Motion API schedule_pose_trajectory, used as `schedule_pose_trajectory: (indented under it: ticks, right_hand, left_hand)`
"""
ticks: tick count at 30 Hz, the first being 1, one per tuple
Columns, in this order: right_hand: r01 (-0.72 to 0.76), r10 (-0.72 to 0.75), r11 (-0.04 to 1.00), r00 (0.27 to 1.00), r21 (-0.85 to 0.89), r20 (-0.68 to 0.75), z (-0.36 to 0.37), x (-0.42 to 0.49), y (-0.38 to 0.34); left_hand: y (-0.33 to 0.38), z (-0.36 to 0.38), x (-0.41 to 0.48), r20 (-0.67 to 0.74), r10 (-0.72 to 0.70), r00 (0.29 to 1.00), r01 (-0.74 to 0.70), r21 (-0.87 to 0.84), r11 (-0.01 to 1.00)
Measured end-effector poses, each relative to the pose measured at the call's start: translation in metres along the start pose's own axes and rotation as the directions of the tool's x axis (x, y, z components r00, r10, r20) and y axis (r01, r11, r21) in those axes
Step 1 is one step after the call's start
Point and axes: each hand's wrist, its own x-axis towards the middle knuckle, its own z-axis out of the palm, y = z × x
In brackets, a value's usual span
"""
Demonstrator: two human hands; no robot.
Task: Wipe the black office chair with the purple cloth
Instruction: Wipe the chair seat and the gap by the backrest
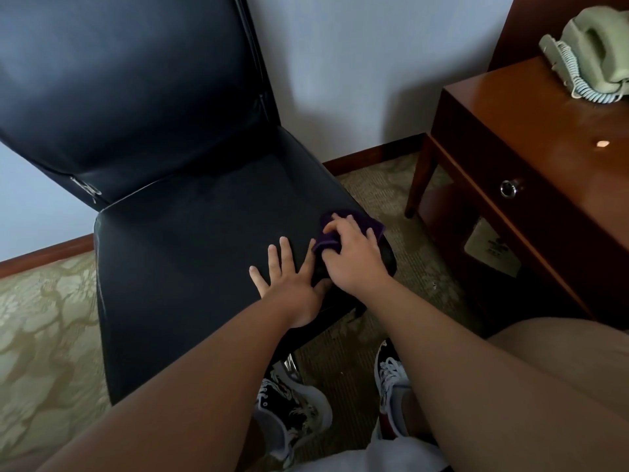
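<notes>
The black office chair (190,233) fills the left and middle of the head view, its tall backrest against the wall. My left hand (289,284) lies flat on the seat near its front right corner, fingers spread and straight. My right hand (354,257) sits just to the right of it, fingers curled over the bunched purple cloth (371,224), pressing it onto the seat's right front corner. Most of the cloth is hidden under that hand.
A brown wooden nightstand (531,158) with a drawer knob stands to the right, holding a pale green corded telephone (592,56). Patterned carpet (44,318) covers the floor. My two sneakers (292,413) stand below the seat's front edge.
</notes>
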Motion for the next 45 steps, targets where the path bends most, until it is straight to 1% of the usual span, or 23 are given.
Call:
schedule_pose_trajectory:
  ticks: [2, 5, 7, 10, 12, 13, 14, 16, 18, 20, 23, 26, 30, 32, 33, 35, 36, 37, 38, 40, 42, 43, 45]
  right_hand:
    - [-0.092, 0.096, 0.995, 0.982, 0.037, -0.163, 0.001, -0.001, 0.0]
    - [-0.261, 0.327, 0.938, 0.885, 0.229, -0.331, -0.004, 0.001, 0.001]
    - [-0.336, 0.47, 0.857, 0.821, 0.391, -0.325, -0.008, 0.001, 0.004]
    - [-0.383, 0.651, 0.676, 0.71, 0.63, -0.267, -0.011, 0.001, 0.01]
    - [-0.373, 0.708, 0.614, 0.651, 0.696, -0.275, -0.01, -0.004, 0.012]
    - [-0.373, 0.696, 0.643, 0.649, 0.669, -0.307, -0.007, -0.009, 0.012]
    - [-0.369, 0.65, 0.708, 0.675, 0.602, -0.35, -0.002, -0.017, 0.013]
    - [-0.314, 0.488, 0.847, 0.779, 0.43, -0.393, 0.012, -0.036, 0.012]
    - [-0.217, 0.334, 0.919, 0.873, 0.33, -0.357, 0.03, -0.057, 0.011]
    - [-0.14, 0.217, 0.955, 0.931, 0.263, -0.294, 0.045, -0.074, 0.012]
    - [-0.095, 0.159, 0.966, 0.952, 0.241, -0.26, 0.057, -0.086, 0.016]
    - [-0.088, 0.146, 0.973, 0.95, 0.212, -0.276, 0.055, -0.082, 0.017]
    - [-0.116, 0.212, 0.951, 0.919, 0.285, -0.334, 0.042, -0.059, 0.017]
    - [-0.163, 0.313, 0.907, 0.878, 0.389, -0.363, 0.03, -0.04, 0.016]
    - [-0.202, 0.401, 0.855, 0.842, 0.478, -0.362, 0.021, -0.03, 0.017]
    - [-0.273, 0.612, 0.658, 0.737, 0.701, -0.288, 0.001, -0.011, 0.019]
    - [-0.292, 0.685, 0.549, 0.693, 0.783, -0.222, -0.008, -0.003, 0.022]
    - [-0.316, 0.717, 0.487, 0.677, 0.814, -0.165, -0.016, 0.002, 0.025]
    - [-0.346, 0.707, 0.499, 0.693, 0.795, -0.141, -0.02, 0.006, 0.027]
    - [-0.366, 0.6, 0.672, 0.779, 0.644, -0.184, -0.02, 0.008, 0.028]
    - [-0.315, 0.429, 0.86, 0.872, 0.403, -0.235, -0.014, 0.007, 0.028]
    - [-0.285, 0.351, 0.92, 0.905, 0.269, -0.242, -0.012, 0.007, 0.026]
    - [-0.207, 0.206, 0.978, 0.956, 0.016, -0.209, -0.01, 0.009, 0.02]
  left_hand:
    - [0.0, 0.001, 0.001, -0.003, 0.002, 1.0, -0.002, 0.003, 1.0]
    - [0.001, 0.001, 0.001, -0.005, 0.004, 1.0, -0.004, -0.016, 1.0]
    - [0.003, 0.001, 0.001, -0.001, 0.003, 1.0, -0.003, -0.019, 1.0]
    - [0.006, -0.002, 0.002, 0.014, -0.003, 1.0, 0.004, -0.03, 1.0]
    - [0.01, -0.004, 0.003, 0.03, -0.012, 0.999, 0.013, -0.031, 0.999]
    - [0.012, -0.006, 0.003, 0.038, -0.016, 0.999, 0.017, -0.03, 0.999]
    - [0.014, -0.007, 0.004, 0.045, -0.021, 0.999, 0.023, -0.028, 0.999]
    - [0.018, -0.011, 0.004, 0.055, -0.033, 0.998, 0.035, -0.035, 0.999]
    - [0.021, -0.015, 0.004, 0.062, -0.038, 0.997, 0.041, -0.054, 0.998]
    - [0.023, -0.017, 0.004, 0.073, -0.038, 0.997, 0.042, -0.055, 0.998]
    - [0.019, -0.021, 0.004, 0.079, -0.02, 0.997, 0.021, -0.008, 1.0]
    - [-0.003, -0.031, 0.004, 0.023, 0.062, 0.998, -0.064, 0.096, 0.993]
    - [-0.029, -0.023, -0.003, -0.014, 0.064, 0.998, -0.063, 0.081, 0.995]
    - [-0.031, -0.018, -0.003, -0.008, 0.051, 0.999, -0.051, 0.043, 0.998]
    - [-0.031, -0.018, -0.002, 0.008, 0.052, 0.999, -0.052, 0.026, 0.998]
    - [-0.032, -0.022, 0.001, 0.05, 0.055, 0.997, -0.054, -0.017, 0.998]
    - [-0.033, -0.024, 0.002, 0.066, 0.056, 0.996, -0.054, -0.031, 0.998]
    - [-0.034, -0.024, 0.003, 0.076, 0.057, 0.996, -0.054, -0.039, 0.998]
    - [-0.035, -0.024, 0.003, 0.08, 0.058, 0.995, -0.054, -0.043, 0.998]
    - [-0.035, -0.021, 0.004, 0.08, 0.06, 0.995, -0.057, -0.048, 0.997]
    - [-0.035, -0.02, 0.005, 0.077, 0.061, 0.995, -0.057, -0.051, 0.997]
    - [-0.036, -0.019, 0.006, 0.076, 0.061, 0.995, -0.057, -0.054, 0.997]
    - [-0.036, -0.018, 0.007, 0.073, 0.061, 0.995, -0.057, -0.056, 0.997]
